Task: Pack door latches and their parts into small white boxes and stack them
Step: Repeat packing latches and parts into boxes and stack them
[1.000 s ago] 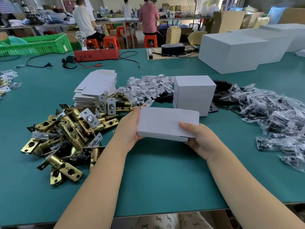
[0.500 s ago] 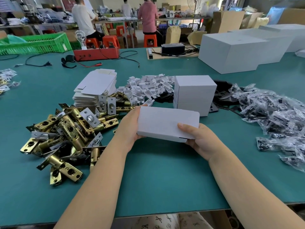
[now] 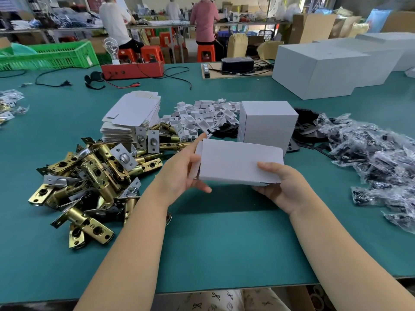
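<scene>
- Above the near middle of the green table, I saw the small white cardboard box held off the surface between both hands, its broad top face tilted toward the camera.
- At the box's left end, my left hand had its fingers spread fairly wide: the forefinger ran up along the end flap, the thumb reached under the lower front edge, and the flap stood slightly ajar.
- At the right end, my right hand gripped the box, thumb pressed on the top face and the fingers curled beneath it.
- Just behind the held box stood a neat stack of closed white boxes on the table.
- Left of that stack lay a heap of small white plastic parts, and further left a pile of flat, unfolded white carton blanks.
- To the left of my left arm sprawled a jumble of brass-coloured metal door latches, some with silver faceplates.
- On the right a spread of clear plastic bags holding dark hardware covered the table, with black flat plates beside the stack.
- Further back sat large white cartons, a red metal box with cables, and a green plastic crate.
</scene>
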Tool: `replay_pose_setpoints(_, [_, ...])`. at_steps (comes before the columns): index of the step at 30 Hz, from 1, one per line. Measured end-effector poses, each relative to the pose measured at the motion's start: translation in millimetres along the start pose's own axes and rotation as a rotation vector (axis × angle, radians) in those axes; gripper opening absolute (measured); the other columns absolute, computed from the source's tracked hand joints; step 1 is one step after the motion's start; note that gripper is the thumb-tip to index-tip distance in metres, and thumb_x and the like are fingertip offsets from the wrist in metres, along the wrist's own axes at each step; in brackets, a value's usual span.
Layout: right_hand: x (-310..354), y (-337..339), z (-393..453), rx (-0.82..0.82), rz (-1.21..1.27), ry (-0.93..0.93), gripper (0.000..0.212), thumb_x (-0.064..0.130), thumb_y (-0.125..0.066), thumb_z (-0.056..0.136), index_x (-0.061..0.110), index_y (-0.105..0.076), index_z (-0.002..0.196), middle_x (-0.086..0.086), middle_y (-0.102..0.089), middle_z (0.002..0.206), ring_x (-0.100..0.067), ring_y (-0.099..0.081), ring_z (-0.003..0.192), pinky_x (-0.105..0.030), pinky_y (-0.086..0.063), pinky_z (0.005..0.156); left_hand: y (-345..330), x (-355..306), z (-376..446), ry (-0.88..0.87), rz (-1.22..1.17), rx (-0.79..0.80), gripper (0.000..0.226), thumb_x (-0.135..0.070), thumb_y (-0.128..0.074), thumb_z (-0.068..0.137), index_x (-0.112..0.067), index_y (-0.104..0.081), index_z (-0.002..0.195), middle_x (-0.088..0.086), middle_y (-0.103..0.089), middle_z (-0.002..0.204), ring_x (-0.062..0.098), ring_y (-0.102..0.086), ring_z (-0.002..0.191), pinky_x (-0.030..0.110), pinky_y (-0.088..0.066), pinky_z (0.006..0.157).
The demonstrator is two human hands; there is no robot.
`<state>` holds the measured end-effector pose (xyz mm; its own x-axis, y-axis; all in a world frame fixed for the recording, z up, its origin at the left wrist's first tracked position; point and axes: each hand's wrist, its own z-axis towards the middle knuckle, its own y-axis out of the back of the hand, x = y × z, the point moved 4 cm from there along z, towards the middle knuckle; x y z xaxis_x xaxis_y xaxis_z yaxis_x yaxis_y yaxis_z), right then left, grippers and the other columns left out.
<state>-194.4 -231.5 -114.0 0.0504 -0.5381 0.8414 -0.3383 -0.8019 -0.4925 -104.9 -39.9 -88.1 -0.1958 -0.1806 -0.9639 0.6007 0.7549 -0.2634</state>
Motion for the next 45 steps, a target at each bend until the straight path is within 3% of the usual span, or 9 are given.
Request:
replay_pose_setpoints(3, [0.0, 1.8, 1.3, -0.009, 0.053, -0.007, 0.04, 0.018, -0.071, 0.061, 0.009, -0.063, 0.1, -0.003, -0.073, 0.087, -0.017, -0.07, 0.074, -0.034, -0.059, 0.066, -3.2, 0.2, 3.0, -0.062, -0.077, -0.07, 0.035, -0.016, -0.039, 0.104, -0.034, -0.05, 0.133, 0.003, -0.067, 0.122, 0.022, -0.07, 0.09, 0.036, -0.058, 0.058])
replay_pose_setpoints(7, [-0.3, -0.3, 0.9, 0.002, 0.033, -0.002, 0.038, 0.019, -0.07, 0.063, 0.011, -0.063, 0.099, -0.002, -0.073, 0.085, -0.016, -0.069, 0.072, -0.031, -0.058, 0.06, -1.5, 2.7, 5.2, -0.147, 0.03, -0.254, 0.027, -0.015, -0.051, 0.1, -0.033, -0.069, 0.105, -0.004, -0.074, 0.097, 0.016, -0.069, 0.081, 0.03, -0.058, 0.056])
replay_pose_setpoints(13, [-2.6, -2.9, 0.9, 0.024, -0.05, 0.037, 0.033, 0.022, -0.068, 0.069, 0.013, -0.064, 0.1, 0.001, -0.073, 0.083, -0.013, -0.069, 0.07, -0.029, -0.056, 0.058, 3.9, 5.9, 3.8, -0.128, 0.039, -0.352, 0.023, -0.028, -0.057, 0.097, -0.041, -0.076, 0.094, -0.007, -0.069, 0.083, 0.014, -0.062, 0.074, 0.025, -0.052, 0.048])
replay_pose_setpoints(21, [-2.3, 1.0, 3.2, 0.015, -0.031, 0.039, 0.018, 0.016, -0.064, 0.083, 0.014, -0.063, 0.101, 0.002, -0.072, 0.08, -0.012, -0.068, 0.067, -0.029, -0.056, 0.058, -7.9, 7.2, 8.0, -0.148, 0.157, -0.199, 0.032, -0.058, -0.037, 0.092, -0.063, -0.058, 0.116, 0.001, -0.051, 0.132, 0.025, -0.053, 0.11, 0.034, -0.055, 0.061])
replay_pose_setpoints(27, [-4.1, -5.4, 0.4, 0.089, -0.145, 0.042, 0.048, 0.029, -0.07, 0.069, 0.015, -0.061, 0.113, 0.002, -0.072, 0.091, -0.013, -0.068, 0.076, -0.029, -0.055, 0.061, 4.4, 13.0, 11.3, -0.088, 0.099, -0.417, 0.029, -0.036, -0.041, 0.104, -0.02, -0.065, 0.105, 0.004, -0.058, 0.084, 0.011, -0.062, 0.064, 0.026, -0.052, 0.046])
replay_pose_setpoints(33, [-6.3, -8.4, -0.6, 0.088, -0.201, 0.064, 0.047, 0.031, -0.07, 0.069, 0.016, -0.061, 0.112, 0.005, -0.074, 0.094, -0.012, -0.07, 0.081, -0.029, -0.056, 0.063, 13.0, 13.7, 10.7, -0.063, 0.224, -0.469, 0.028, -0.042, -0.045, 0.101, -0.024, -0.061, 0.116, 0.005, -0.055, 0.095, 0.017, -0.056, 0.077, 0.021, -0.048, 0.046])
replay_pose_setpoints(38, [-5.8, -3.8, 0.7, 0.037, -0.166, 0.065, 0.024, 0.019, -0.065, 0.085, 0.015, -0.061, 0.108, 0.006, -0.073, 0.084, -0.01, -0.069, 0.074, -0.028, -0.055, 0.061, 5.0, 10.2, 7.1, -0.161, 0.329, -0.382, 0.026, -0.039, -0.037, 0.104, -0.053, -0.059, 0.108, -0.006, -0.052, 0.093, 0.004, -0.055, 0.064, 0.02, -0.049, 0.046])
replay_pose_setpoints(43, [-5.5, -2.5, 0.9, 0.016, -0.144, 0.053, 0.018, 0.017, -0.064, 0.087, 0.014, -0.061, 0.105, 0.006, -0.073, 0.078, -0.009, -0.068, 0.069, -0.027, -0.055, 0.059, 3.3, 18.0, 10.2, -0.074, 0.278, -0.294, 0.048, -0.036, -0.035, 0.105, -0.036, -0.025, 0.152, -0.01, -0.041, 0.141, 0.017, -0.058, 0.098, 0.03, -0.058, 0.064])
replay_pose_setpoints(45, [-5.0, -1.8, 2.5, 0.0, -0.091, 0.045, 0.017, 0.015, -0.064, 0.087, 0.013, -0.062, 0.103, 0.005, -0.072, 0.077, -0.009, -0.067, 0.067, -0.028, -0.055, 0.058, -1.7, 14.0, 10.6, -0.079, 0.066, -0.175, 0.044, -0.028, -0.032, 0.106, -0.024, -0.033, 0.15, 0.001, -0.051, 0.137, 0.022, -0.058, 0.107, 0.035, -0.057, 0.068])
